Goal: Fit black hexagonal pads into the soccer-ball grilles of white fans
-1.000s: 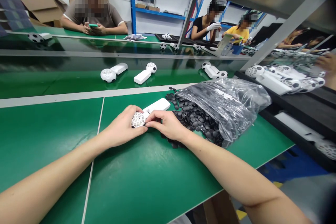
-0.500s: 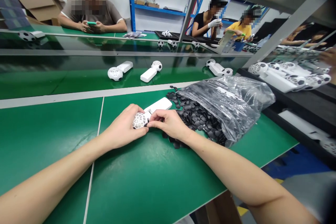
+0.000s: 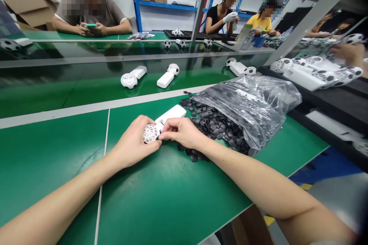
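Green table, white device between left hand, gripping it, and pinched right hand, contents unclear

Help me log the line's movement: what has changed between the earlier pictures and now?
The white units on the near belt have moved right relative to the bench seam. Nothing was visibly taken or released: the left hand still holds the lattice ball, the right hand stays at its edge. The plastic bag stayed put.

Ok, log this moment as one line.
left hand: holding ball | right hand: at ball's side | black pieces: in and outside bag
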Tool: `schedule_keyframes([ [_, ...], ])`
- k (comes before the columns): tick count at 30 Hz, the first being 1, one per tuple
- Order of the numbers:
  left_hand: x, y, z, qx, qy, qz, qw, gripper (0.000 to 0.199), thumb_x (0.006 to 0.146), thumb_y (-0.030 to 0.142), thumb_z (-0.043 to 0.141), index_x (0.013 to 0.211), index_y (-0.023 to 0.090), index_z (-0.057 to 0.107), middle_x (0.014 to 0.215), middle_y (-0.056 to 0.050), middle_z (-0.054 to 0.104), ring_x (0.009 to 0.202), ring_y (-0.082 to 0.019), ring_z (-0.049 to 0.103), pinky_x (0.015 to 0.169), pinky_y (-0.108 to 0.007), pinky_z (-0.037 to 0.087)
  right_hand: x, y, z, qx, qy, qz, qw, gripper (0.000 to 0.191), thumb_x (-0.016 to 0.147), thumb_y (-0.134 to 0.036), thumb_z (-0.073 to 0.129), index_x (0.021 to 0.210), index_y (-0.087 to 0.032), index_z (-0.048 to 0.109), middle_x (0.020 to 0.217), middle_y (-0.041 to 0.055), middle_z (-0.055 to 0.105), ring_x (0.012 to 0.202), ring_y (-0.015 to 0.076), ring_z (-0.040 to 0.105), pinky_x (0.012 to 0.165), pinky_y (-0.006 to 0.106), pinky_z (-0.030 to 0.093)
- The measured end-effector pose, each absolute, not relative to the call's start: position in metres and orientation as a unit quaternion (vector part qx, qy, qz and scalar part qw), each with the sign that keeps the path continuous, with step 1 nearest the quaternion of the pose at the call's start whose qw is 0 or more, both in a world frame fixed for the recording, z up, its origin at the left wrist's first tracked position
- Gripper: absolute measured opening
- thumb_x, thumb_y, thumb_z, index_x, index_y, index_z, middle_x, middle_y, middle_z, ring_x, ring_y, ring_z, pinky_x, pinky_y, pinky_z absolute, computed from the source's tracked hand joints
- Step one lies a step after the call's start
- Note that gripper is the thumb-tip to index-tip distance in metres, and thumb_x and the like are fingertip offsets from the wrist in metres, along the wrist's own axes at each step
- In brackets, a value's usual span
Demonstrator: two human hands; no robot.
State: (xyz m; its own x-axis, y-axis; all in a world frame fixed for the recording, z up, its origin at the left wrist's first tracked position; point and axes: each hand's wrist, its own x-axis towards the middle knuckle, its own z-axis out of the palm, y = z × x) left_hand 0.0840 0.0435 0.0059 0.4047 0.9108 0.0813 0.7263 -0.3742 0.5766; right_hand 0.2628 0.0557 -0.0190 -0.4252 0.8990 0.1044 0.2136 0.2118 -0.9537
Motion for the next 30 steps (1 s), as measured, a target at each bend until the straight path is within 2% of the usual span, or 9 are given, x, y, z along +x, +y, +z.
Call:
schedule_keyframes([
  [11,0.084,0.044,0.013,0.802,0.515,0.166,0.253,0.036,0.070,0.039,0.054,0.098,0.019,0.045,0.096,-0.004,0.050,0.086,-0.022,0.051,0.072,-0.035,0.043,0.263,0.049,-0.017,-0.414,-0.692,0.471,0.359,0.016,0.076,-0.018,0.070,0.065,-0.015,0.058,0.058,-0.0060,0.054,0.054,0.0081,0.047,0.048,0.017,0.033],
  [20,0.085,0.041,0.006,0.831,0.488,0.184,0.193,0.033,0.075,0.038,0.050,0.099,0.017,0.044,0.096,-0.007,0.047,0.092,-0.026,0.049,0.077,-0.039,0.042,0.263,0.055,-0.025,-0.411,-0.673,0.492,0.369,0.016,0.073,-0.018,0.073,0.065,-0.014,0.060,0.060,-0.0050,0.057,0.055,0.0087,0.049,0.049,0.017,0.035],
  [25,0.083,0.042,0.005,0.818,0.506,0.179,0.206,0.038,0.072,0.042,0.055,0.101,0.019,0.044,0.097,-0.006,0.048,0.086,-0.023,0.052,0.071,-0.036,0.045,0.263,0.057,-0.028,-0.399,-0.680,0.492,0.370,0.015,0.073,-0.020,0.073,0.067,-0.015,0.060,0.063,-0.0047,0.058,0.058,0.0094,0.051,0.053,0.018,0.037],
  [30,0.084,0.043,0.004,0.815,0.509,0.197,0.193,0.036,0.071,0.038,0.054,0.099,0.018,0.046,0.094,-0.005,0.050,0.084,-0.022,0.053,0.070,-0.035,0.045,0.262,0.056,-0.026,-0.410,-0.685,0.473,0.373,0.015,0.074,-0.019,0.073,0.067,-0.015,0.060,0.062,-0.0049,0.057,0.058,0.0092,0.051,0.053,0.018,0.036],
])
